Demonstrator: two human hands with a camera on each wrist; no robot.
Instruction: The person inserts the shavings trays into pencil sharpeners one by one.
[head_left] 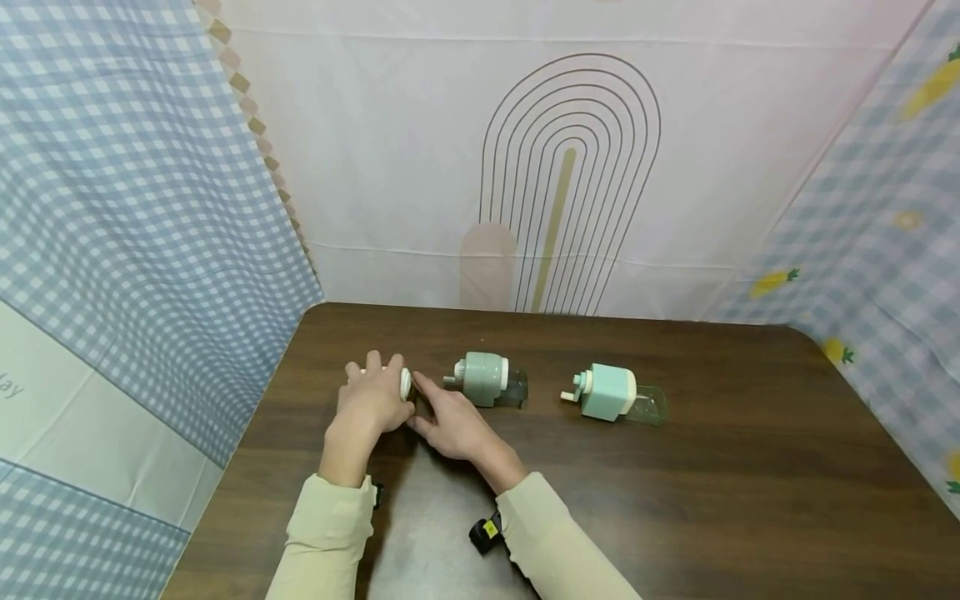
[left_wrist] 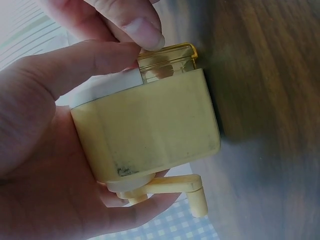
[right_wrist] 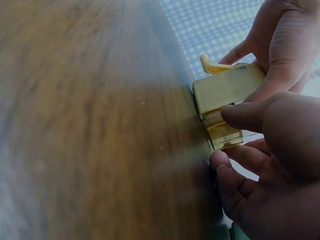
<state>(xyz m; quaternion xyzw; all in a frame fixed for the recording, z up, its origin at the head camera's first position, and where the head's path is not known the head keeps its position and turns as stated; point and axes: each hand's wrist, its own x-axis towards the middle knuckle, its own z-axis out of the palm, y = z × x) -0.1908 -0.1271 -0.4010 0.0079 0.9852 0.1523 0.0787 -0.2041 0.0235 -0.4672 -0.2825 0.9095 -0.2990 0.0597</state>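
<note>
From my end, head feed: white line-printed cloth [head_left: 390, 125] behind, blue-and-white checked cloth [head_left: 135, 167] at left, both cut off by the frame. Dark brown wood-grain desk [head_left: 712, 500], near edge out of frame. Two pale yellow sleeves [head_left: 330, 533], cut off at the bottom.

Left hand [head_left: 371, 396]: grip wrapped round the boxy pale-yellow crank sharpener [left_wrist: 145, 125], at the desk's left side. Head feed gets only a white rim of it; the hand covers the rest. I can't tell if it touches the desk. Right hand [head_left: 453, 423]: grip narrow, thumb and fingers pinching the sharpener's clear amber plastic drawer [left_wrist: 172, 56], partly pulled out. Fingertips hide part of the drawer; contents unreadable for me.

Right of the hands: boxy mint-green sharpener with cream face [head_left: 607, 392], farther off; rounded grey-green sharpener [head_left: 482, 379], near the right hand. Smallest: yellow crank arm [left_wrist: 172, 185], clear on left wrist, hidden on head.
</note>
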